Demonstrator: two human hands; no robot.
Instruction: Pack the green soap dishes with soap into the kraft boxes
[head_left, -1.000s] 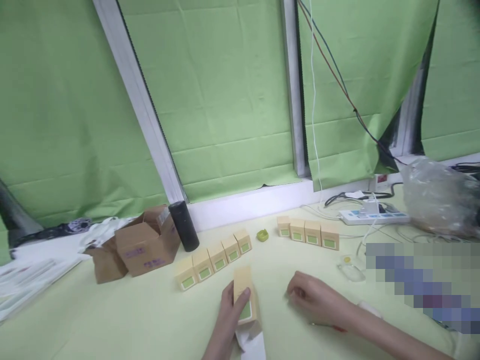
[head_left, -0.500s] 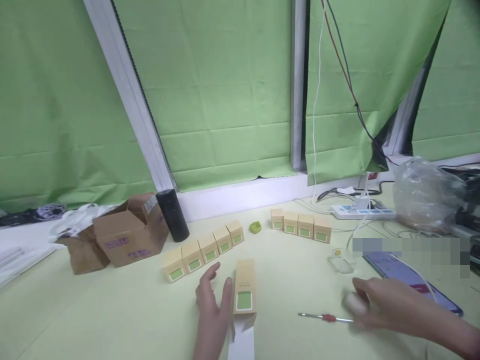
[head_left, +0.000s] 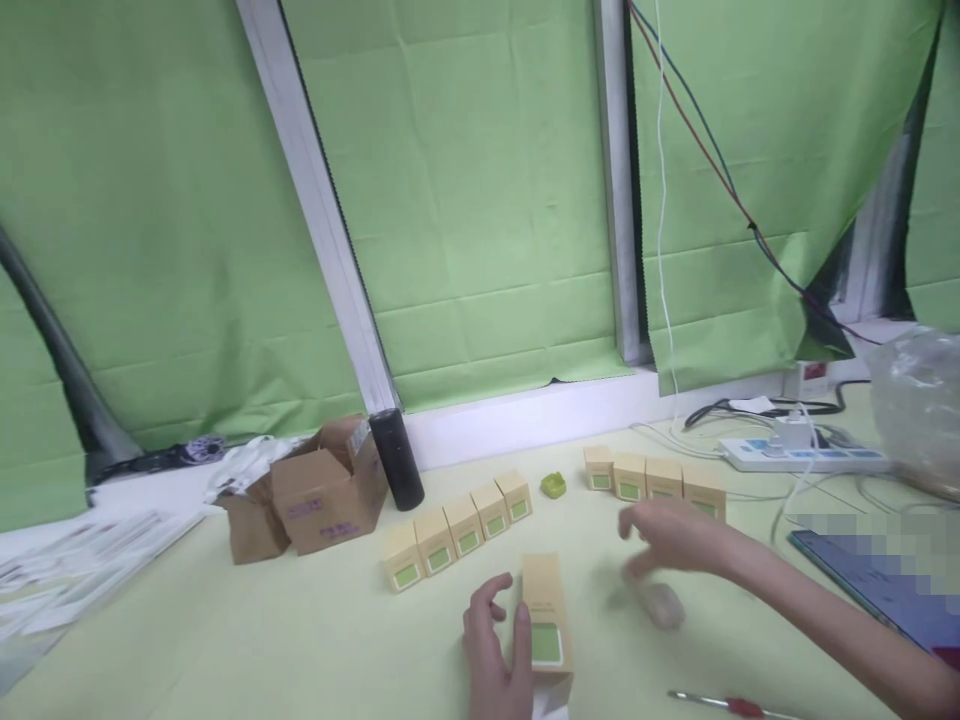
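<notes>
The left hand (head_left: 496, 650) rose from the bottom edge of the view, wrist low and palm turned toward the right, its fingers loosely curled and spread, the grip apart and clamped on nothing. Its thumb lay against the left side of a tall tan box (head_left: 546, 622) with a green label, which lay flat on the pale green tabletop (head_left: 225, 640) with its near end open at the lower edge of the frame. The right hand (head_left: 664, 535) reached in from the lower right on a long, outstretched forearm, palm down, fingers slack and slightly parted, hovering above the tabletop; its grip was apart and empty. Just below its fingertips lay a small pale oval object (head_left: 661, 603), blurred, and whether the hand touched it could not be told. Behind the left hand stood a slanting row of five small boxes (head_left: 461, 527), and behind the right hand a row of four small boxes (head_left: 651, 478), partly hidden by the fingers. Between the two rows sat a small green piece (head_left: 553, 486). A thin tool with a red handle (head_left: 731, 705) lay near the right forearm at the bottom edge.
</notes>
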